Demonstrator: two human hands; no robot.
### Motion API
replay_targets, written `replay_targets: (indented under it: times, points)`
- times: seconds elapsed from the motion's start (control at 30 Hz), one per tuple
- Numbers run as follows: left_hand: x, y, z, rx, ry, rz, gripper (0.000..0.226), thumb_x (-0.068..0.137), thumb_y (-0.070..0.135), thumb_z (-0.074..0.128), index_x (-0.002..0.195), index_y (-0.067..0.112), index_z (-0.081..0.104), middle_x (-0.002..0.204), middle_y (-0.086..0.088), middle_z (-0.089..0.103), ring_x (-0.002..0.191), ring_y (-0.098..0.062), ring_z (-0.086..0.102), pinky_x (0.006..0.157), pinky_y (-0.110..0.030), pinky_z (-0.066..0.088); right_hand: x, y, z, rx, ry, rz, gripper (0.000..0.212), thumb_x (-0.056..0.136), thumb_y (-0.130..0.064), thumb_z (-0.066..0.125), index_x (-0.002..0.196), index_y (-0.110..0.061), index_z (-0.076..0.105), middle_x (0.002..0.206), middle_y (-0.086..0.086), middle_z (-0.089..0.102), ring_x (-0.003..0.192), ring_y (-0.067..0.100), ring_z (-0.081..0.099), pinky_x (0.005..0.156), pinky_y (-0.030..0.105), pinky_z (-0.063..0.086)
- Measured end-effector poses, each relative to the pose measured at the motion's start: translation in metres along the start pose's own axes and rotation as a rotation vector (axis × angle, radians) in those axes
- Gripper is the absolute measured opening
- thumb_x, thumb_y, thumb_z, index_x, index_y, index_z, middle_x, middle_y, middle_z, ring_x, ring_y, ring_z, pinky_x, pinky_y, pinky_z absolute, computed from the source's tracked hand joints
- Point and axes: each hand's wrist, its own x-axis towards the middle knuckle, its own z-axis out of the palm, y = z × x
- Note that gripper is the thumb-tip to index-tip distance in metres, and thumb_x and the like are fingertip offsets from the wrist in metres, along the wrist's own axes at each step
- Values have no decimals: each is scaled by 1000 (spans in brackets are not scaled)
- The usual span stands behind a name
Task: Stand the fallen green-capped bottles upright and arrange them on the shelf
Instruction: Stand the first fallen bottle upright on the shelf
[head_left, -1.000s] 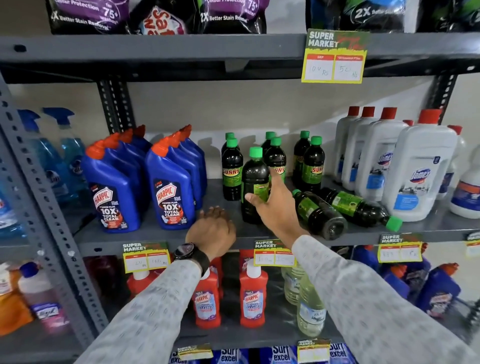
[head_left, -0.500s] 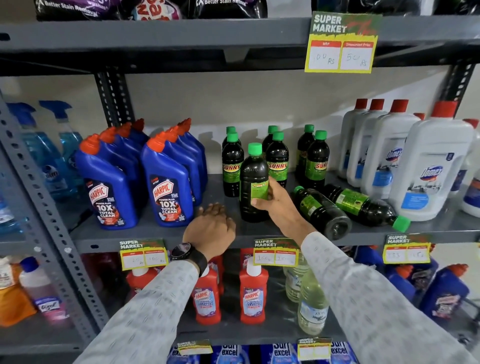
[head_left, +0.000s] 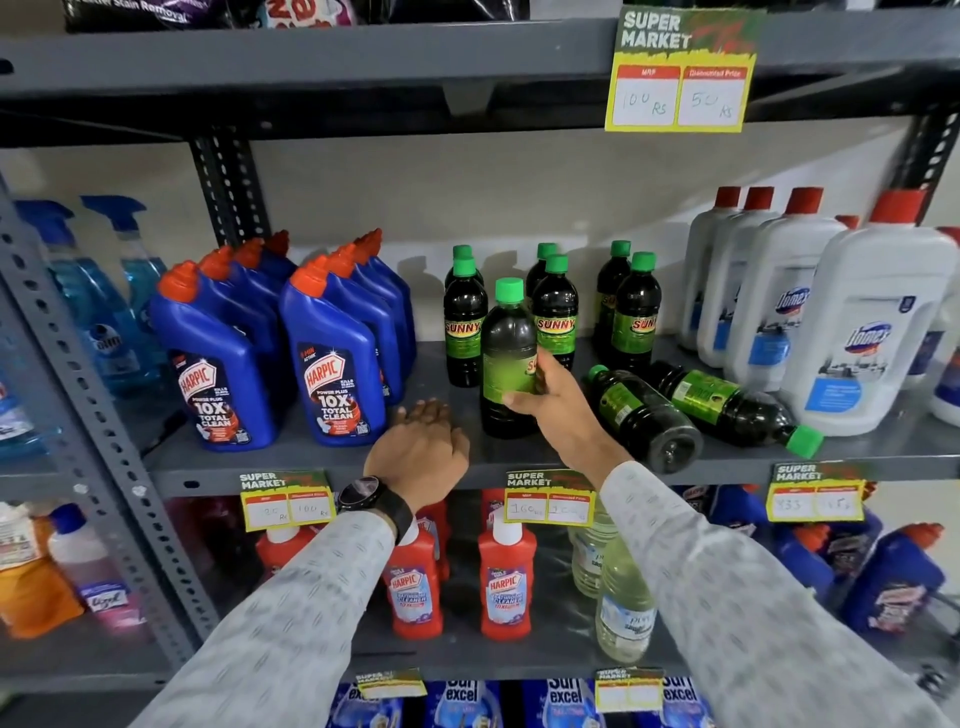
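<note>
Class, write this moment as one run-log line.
right hand: grips upright front bottle | left hand: resting on shelf | fallen bottles: two

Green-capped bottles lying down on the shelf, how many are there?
2. One fallen bottle lies just right of the right hand; the other fallen bottle lies beside it, in front of the white jugs. None looks hidden.
</note>
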Motion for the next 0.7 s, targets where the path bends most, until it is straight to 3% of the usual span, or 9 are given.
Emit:
replay_targets:
  times: [0.1, 0.27, 0.47, 0.7]
  points:
    - [0, 1, -1, 23, 0, 0, 64, 102, 37, 21, 157, 7, 32, 167, -12, 29, 155, -24, 26, 127, -44, 16, 1, 3, 4, -69, 21, -5, 69, 80, -8, 85, 141, -22, 55, 126, -2, 73, 120, 15, 69, 111, 45, 52]
    - [-1, 2, -3, 61, -11, 6, 75, 94, 41, 11, 157, 5, 31, 166, -14, 30, 154, -25, 28, 126, -45, 17, -1, 1, 9, -175, 77, -50, 86, 66, -27, 98, 137, -29, 49, 125, -8, 66, 117, 8, 64, 101, 27, 52]
    - [-3, 2, -3, 14, 5, 0, 71, 97, 41, 15, 157, 7, 33, 166, -13, 32, 154, -25, 29, 126, -43, 17, -1, 3, 7, -166, 5, -62, 78, 84, -11, 83, 151, -22, 45, 133, -7, 67, 124, 4, 62, 110, 29, 47]
    - [-3, 1, -3, 25, 0, 9, 70, 98, 41, 17, 157, 6, 32, 166, -13, 31, 154, -25, 28, 127, -43, 17, -3, -1, 9, -198, 67, -50, 85, 73, -23, 95, 134, -34, 38, 119, -19, 60, 110, -7, 58, 85, 8, 46]
